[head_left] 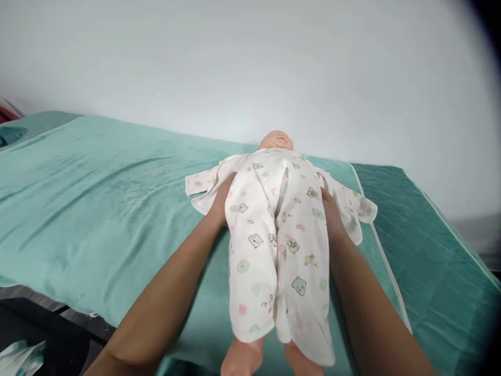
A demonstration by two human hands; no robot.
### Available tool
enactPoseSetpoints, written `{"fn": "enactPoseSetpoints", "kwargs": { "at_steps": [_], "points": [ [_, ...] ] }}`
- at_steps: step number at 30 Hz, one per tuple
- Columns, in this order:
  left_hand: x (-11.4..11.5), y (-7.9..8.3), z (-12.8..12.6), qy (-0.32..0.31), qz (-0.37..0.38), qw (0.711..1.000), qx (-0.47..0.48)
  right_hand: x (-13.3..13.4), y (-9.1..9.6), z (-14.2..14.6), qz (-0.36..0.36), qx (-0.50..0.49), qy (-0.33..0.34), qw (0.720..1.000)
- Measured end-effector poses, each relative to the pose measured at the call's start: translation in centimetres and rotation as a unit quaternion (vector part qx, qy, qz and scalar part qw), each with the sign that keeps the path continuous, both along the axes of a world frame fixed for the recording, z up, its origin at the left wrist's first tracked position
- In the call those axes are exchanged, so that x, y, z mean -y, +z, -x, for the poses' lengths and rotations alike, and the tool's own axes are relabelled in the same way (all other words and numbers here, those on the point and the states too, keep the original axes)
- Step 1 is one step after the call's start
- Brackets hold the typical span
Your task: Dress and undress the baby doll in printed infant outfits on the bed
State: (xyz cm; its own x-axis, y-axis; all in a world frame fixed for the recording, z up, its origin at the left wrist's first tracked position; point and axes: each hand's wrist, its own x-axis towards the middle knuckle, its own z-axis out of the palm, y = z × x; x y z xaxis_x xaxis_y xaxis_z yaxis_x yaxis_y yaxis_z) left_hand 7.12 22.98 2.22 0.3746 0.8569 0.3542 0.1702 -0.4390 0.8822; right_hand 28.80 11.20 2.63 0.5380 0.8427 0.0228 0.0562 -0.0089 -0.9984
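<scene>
A baby doll (276,140) lies on its back, head toward the wall and feet toward me. It wears a white long-sleeved top (203,181), its sleeves spread to both sides, and white trousers (254,261) printed with green bears. Bare doll feet (241,359) stick out of the trouser legs. My left hand (226,201) is against the left side of the trousers near the waist. On the opposite side, my right hand (331,211) touches the trousers at about the same height. The fingers of both hands are mostly hidden by the cloth and the doll.
Beneath the doll is a light green sheet (97,209) with some wrinkles. A darker green quilted cover (434,245) shows at the right. The white wall (250,68) rises behind the bed. At the lower left are a black object (47,334) and a crumpled packet (21,357).
</scene>
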Motion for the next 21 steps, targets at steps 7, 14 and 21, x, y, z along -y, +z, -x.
{"fn": "enactPoseSetpoints", "kwargs": {
  "at_steps": [7, 14, 21],
  "points": [
    [0.2, -0.2, 0.6, -0.173, 0.291, 0.931, 0.136, 0.9, 1.5, 0.3, 0.011, -0.059, 0.032, 0.998],
    [-0.6, -0.7, 0.7, -0.19, 0.38, 0.89, 0.166, 0.7, 0.2, 0.4, 0.023, -0.189, 0.048, 0.981],
    [-0.5, -0.4, 0.4, -0.177, 0.4, 0.886, 0.157, 1.4, -1.3, 1.0, -0.022, -0.24, 0.08, 0.967]
  ]
}}
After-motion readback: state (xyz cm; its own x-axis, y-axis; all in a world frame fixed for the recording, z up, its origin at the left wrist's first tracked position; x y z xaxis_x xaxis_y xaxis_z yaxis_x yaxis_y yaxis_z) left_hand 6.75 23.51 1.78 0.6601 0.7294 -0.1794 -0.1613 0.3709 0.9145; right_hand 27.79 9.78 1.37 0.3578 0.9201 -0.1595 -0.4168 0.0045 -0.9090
